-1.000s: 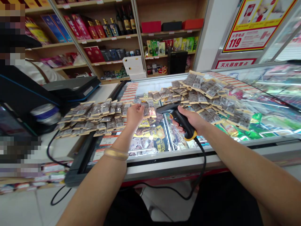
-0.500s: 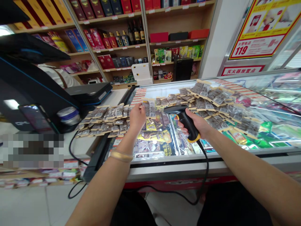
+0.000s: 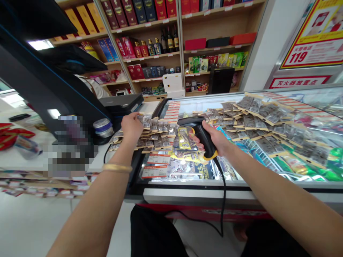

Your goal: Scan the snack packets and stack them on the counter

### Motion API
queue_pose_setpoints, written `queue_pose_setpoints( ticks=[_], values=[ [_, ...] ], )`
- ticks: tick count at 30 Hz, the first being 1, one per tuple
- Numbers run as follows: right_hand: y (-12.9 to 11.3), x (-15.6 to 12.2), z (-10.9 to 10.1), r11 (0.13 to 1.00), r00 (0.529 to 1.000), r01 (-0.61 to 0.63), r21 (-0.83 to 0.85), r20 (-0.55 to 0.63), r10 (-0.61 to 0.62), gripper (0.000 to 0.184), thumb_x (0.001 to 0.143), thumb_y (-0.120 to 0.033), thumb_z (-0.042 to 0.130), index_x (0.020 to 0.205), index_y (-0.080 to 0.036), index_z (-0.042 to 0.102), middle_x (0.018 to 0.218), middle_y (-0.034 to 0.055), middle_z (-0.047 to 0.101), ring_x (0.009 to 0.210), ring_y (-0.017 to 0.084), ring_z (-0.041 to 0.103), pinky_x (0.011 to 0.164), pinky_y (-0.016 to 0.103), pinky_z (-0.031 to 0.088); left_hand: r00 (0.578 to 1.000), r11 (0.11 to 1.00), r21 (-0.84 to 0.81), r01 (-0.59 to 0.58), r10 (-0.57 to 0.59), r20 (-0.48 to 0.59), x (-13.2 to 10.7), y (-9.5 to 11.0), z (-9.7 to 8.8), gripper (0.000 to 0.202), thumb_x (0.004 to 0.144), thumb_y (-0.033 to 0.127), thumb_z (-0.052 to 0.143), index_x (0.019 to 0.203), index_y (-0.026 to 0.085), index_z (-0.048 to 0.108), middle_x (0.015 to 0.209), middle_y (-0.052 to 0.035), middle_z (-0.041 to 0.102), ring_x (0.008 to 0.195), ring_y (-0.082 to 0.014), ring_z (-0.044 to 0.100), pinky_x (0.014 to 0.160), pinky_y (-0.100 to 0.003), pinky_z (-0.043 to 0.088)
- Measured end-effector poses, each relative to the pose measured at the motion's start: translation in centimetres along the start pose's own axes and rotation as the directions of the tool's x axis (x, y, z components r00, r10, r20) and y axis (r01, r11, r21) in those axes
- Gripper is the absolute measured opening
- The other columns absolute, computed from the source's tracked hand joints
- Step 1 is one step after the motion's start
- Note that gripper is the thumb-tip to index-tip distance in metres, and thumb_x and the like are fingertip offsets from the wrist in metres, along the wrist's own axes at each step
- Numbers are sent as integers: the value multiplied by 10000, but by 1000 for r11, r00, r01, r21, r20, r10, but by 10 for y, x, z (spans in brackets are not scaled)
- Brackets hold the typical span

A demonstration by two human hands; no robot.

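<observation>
My right hand (image 3: 211, 137) is wrapped round a black and yellow barcode scanner (image 3: 197, 130), its head pointing left above the glass counter top. My left hand (image 3: 132, 126) is closed at the edge of a small flat packet (image 3: 146, 120), dark inside with a tan border, on the back of the left pile of packets (image 3: 158, 137). The fingertips are partly hidden, so how firmly they grip is unclear. To the right of the scanner spreads a larger heap of similar packets (image 3: 257, 114), some showing barcode labels.
The glass-topped case (image 3: 193, 184) has colourful packages under it. A dark checkout machine (image 3: 72, 82) and a tape roll (image 3: 103, 127) stand at left. The scanner's black cable (image 3: 223, 192) hangs over the front edge. Stocked shelves (image 3: 152, 57) line the back; a person's sleeve shows behind the machine.
My left hand has carried a packet leftward from near the scanner to the left pile. The right hand still holds the scanner, and the view has turned somewhat left.
</observation>
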State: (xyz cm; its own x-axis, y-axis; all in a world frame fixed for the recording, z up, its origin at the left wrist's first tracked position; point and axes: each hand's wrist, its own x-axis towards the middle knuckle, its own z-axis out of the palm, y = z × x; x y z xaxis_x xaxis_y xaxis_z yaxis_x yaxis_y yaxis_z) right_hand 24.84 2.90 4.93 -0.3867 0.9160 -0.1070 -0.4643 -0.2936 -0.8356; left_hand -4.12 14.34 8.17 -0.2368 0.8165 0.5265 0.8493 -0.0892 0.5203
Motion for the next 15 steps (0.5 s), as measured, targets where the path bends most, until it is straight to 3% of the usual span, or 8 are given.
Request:
queue_pose_setpoints(
  ticks=[4, 7, 11, 15],
  values=[
    [4, -4, -10, 1000, 999, -2, 4, -53, 3, 503, 940, -662, 548, 1043, -172, 600, 600, -26, 548, 421, 106, 460, 387, 213, 417, 991, 970, 238, -50, 20, 130, -12, 10, 3, 393, 876, 154, 467, 1101, 102, 786, 1157, -244, 731, 1138, -398, 651, 998, -522, 490],
    [5, -6, -16, 1000, 997, 23, 19, -68, -22, 510, 953, -660, 523, 1065, -170, 610, 598, -19, 552, 422, 111, 462, 385, 218, 420, 991, 927, 366, -81, 34, 133, -21, 17, 2, 356, 887, 206, 482, 1016, 118, 801, 1167, -260, 718, 1186, -447, 594, 994, -593, 448],
    [4, -8, -15, 999, 996, 22, 47, -93, -18, 503, 992, -635, 458, 1075, -164, 612, 597, -14, 547, 422, 113, 454, 380, 217, 413, 996, 949, 305, -79, 62, 62, -25, 22, -2, 340, 888, 209, 490, 1036, 147, 790, 1248, -224, 697, 1230, -435, 545, 1023, -602, 415],
    [-7, -18, -12, 996, 995, 59, 60, -82, -54, 535, 1011, -648, 389, 1047, -161, 607, 598, -13, 538, 428, 110, 453, 391, 212, 409, 984, 976, 137, -168, 174, -33, -28, 38, 0, 342, 891, 219, 496, 1081, 192, 779, 1257, -185, 690, 1222, -421, 541, 1045, -602, 406]
  ],
)
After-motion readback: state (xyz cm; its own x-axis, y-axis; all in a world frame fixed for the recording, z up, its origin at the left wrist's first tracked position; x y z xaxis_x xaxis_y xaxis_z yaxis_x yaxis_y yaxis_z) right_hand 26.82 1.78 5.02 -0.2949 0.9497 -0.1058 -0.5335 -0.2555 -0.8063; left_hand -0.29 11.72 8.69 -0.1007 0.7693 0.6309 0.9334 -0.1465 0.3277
